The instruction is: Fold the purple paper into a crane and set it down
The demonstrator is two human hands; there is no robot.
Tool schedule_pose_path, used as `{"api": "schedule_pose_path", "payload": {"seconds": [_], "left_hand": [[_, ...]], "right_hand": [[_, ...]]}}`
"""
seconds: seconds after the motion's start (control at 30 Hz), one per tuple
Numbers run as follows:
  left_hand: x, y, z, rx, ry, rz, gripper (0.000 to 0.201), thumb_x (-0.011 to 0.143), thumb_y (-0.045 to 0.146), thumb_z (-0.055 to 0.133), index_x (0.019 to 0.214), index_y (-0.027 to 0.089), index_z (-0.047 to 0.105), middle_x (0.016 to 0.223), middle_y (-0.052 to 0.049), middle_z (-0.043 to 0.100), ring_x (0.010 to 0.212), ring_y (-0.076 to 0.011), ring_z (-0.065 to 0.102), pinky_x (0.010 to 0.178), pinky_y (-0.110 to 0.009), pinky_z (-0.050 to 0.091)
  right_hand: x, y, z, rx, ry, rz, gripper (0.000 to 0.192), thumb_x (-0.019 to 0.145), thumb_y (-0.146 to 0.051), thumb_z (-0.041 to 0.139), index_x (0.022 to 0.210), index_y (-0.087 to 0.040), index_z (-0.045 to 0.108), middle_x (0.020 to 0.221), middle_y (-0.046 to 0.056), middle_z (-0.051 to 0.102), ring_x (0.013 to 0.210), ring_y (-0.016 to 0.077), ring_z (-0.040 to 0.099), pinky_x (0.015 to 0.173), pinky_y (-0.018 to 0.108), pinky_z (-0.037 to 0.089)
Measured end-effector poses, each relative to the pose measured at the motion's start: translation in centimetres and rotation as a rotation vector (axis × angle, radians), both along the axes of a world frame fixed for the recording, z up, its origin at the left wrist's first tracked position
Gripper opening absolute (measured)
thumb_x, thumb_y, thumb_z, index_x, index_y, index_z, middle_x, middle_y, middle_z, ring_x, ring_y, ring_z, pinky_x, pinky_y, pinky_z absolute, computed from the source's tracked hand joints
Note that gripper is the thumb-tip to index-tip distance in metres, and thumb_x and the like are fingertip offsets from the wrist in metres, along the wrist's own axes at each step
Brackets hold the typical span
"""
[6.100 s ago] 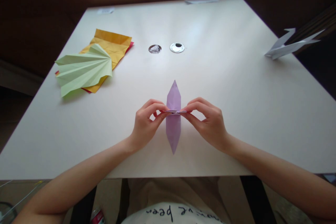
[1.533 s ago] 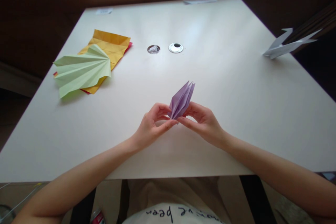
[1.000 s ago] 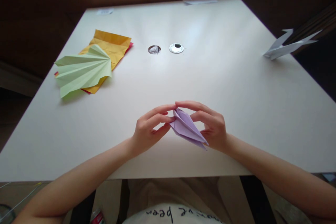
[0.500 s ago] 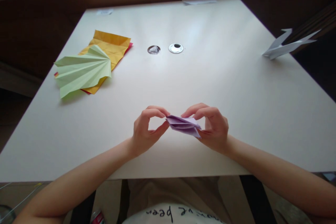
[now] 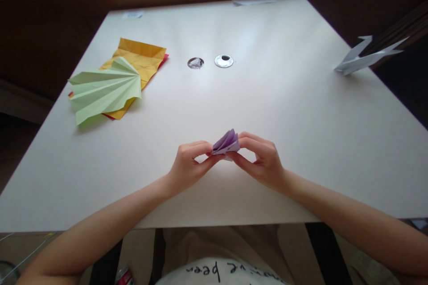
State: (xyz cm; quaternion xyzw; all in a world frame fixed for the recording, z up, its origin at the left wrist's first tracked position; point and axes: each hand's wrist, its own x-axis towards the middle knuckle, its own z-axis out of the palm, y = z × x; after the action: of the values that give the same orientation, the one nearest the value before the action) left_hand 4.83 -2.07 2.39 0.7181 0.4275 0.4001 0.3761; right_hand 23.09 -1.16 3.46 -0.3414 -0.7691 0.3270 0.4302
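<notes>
Left hand (image 5: 187, 164) pinches the left edge of a small lilac folded paper piece (image 5: 227, 143), layered and fanning upward, held just above the smooth white table (image 5: 284, 98) near its front edge; the right hand (image 5: 262, 162) grips its right edge. Far left lies a pleated pale-green paper fan (image 5: 105, 89) atop creased orange paper (image 5: 142, 59).
</notes>
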Motion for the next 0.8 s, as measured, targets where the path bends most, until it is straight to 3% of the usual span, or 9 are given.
{"api": "schedule_pose_path", "payload": {"seconds": [0.17, 0.33, 0.57, 0.8], "left_hand": [[-0.05, -0.13, -0.08, -0.058, 0.016, -0.011, 0.021, 0.085, 0.029, 0.052, 0.073, 0.015, 0.064, 0.063, -0.002, 0.063, 0.057, -0.0114, 0.055, 0.052, -0.021, 0.042], [-0.1, -0.2, -0.04, -0.046, 0.049, -0.011, 0.023, 0.083, 0.025, 0.052, 0.063, 0.015, 0.057, 0.053, 0.001, 0.054, 0.049, -0.0078, 0.045, 0.045, -0.018, 0.035], [0.02, -0.02, -0.19, -0.13, 0.008, -0.051, 0.019, 0.084, 0.028, 0.052, 0.071, 0.015, 0.058, 0.06, 0.001, 0.057, 0.054, -0.0092, 0.05, 0.05, -0.019, 0.039], [0.0, -0.1, -0.4, -0.092, -0.01, -0.043, 0.016, 0.085, 0.025, 0.051, 0.073, 0.016, 0.059, 0.061, 0.001, 0.057, 0.054, -0.0082, 0.05, 0.049, -0.017, 0.039]], "right_hand": [[0.14, 0.03, 0.22, -0.194, -0.036, 0.011, 0.01, 0.082, -0.022, 0.056, 0.073, -0.02, 0.06, 0.069, 0.002, 0.06, 0.071, 0.0156, 0.059, 0.067, 0.03, 0.05], [0.08, -0.05, 0.04, -0.359, -0.05, 0.014, 0.008, 0.081, -0.023, 0.057, 0.08, -0.018, 0.063, 0.077, 0.004, 0.066, 0.073, 0.016, 0.061, 0.068, 0.029, 0.05], [0.01, 0.03, 0.21, -0.37, -0.088, 0.038, 0.006, 0.078, -0.018, 0.056, 0.076, -0.017, 0.062, 0.076, 0.003, 0.065, 0.069, 0.0146, 0.058, 0.063, 0.027, 0.047], [-0.05, 0.2, 0.1, -0.413, -0.117, 0.032, 0.011, 0.078, -0.022, 0.056, 0.07, -0.015, 0.058, 0.065, 0.0, 0.057, 0.061, 0.0115, 0.052, 0.056, 0.024, 0.041]]}}
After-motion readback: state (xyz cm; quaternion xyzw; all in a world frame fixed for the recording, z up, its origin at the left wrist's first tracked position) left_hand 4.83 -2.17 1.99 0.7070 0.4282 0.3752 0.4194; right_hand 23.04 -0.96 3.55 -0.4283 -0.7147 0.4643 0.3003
